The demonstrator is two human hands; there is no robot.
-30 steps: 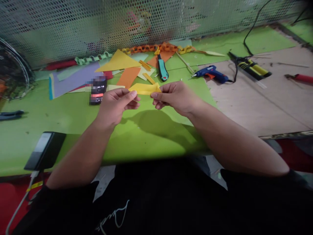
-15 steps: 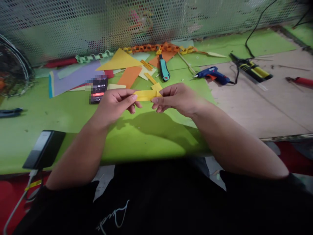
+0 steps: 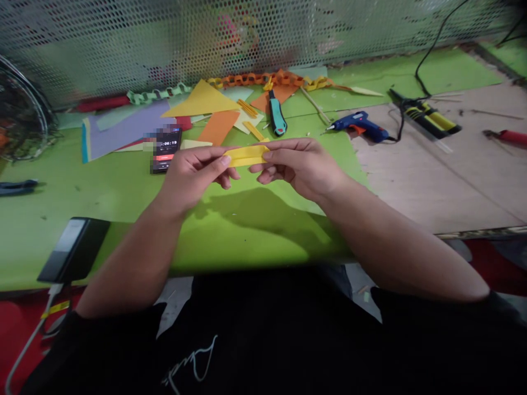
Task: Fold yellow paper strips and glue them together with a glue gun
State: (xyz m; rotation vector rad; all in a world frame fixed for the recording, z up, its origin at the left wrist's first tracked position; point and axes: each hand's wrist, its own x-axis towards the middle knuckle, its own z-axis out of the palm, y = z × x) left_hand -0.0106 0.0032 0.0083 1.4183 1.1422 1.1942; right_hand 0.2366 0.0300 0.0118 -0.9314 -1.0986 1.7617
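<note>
Paper strip (image 3: 246,157) of bright yellow, narrow and creased lengthwise, held roughly level above a smooth green tabletop (image 3: 247,241). Stretched from side to side between two bare hands, middle part exposed, each end covered by fingers. Pinched at its left end by the left hand (image 3: 197,169), thumb tip on the near face, index finger along the upper edge, remaining fingers curled below. Gripped likewise at its right end by the right hand (image 3: 302,164), thumb laid on the near face, index finger reaching across behind the top, other fingers bent underneath and partly spread. Closed on the paper in both cases, with far-side finger contact hidden.

Just beyond the right fingertips, on the table, a thin yellow paper piece (image 3: 254,131). Farther back, a teal-and-black utility knife (image 3: 277,115), a flat orange paper sheet (image 3: 218,127) and a linked orange paper chain (image 3: 251,80). Near the left hand, a black phone with a lit screen (image 3: 168,149); off to the right, a blue glue gun with an orange trigger (image 3: 360,126).
</note>
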